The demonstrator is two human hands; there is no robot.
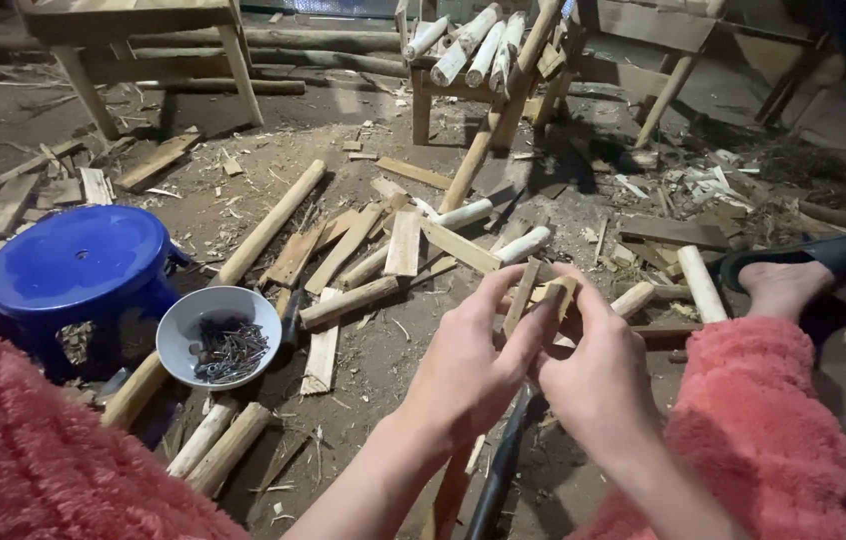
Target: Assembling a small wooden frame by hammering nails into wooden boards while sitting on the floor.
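In the head view the left hand [468, 365] and the right hand [598, 375] met side by side, fingers of both pinched narrow around two short wooden slats [539, 300] that stood up tilted between the fingertips; past those fingertips the dirt floor [373, 360] was crowded with scattered sticks and offcuts, with barer ground only just left of the left wrist. Farther left of the fingers sat one white bowl of nails [220, 336] and one blue plastic stool [83, 268] just beside each other, and one sandalled foot [793, 278] rested to the right of the right hand's fingers.
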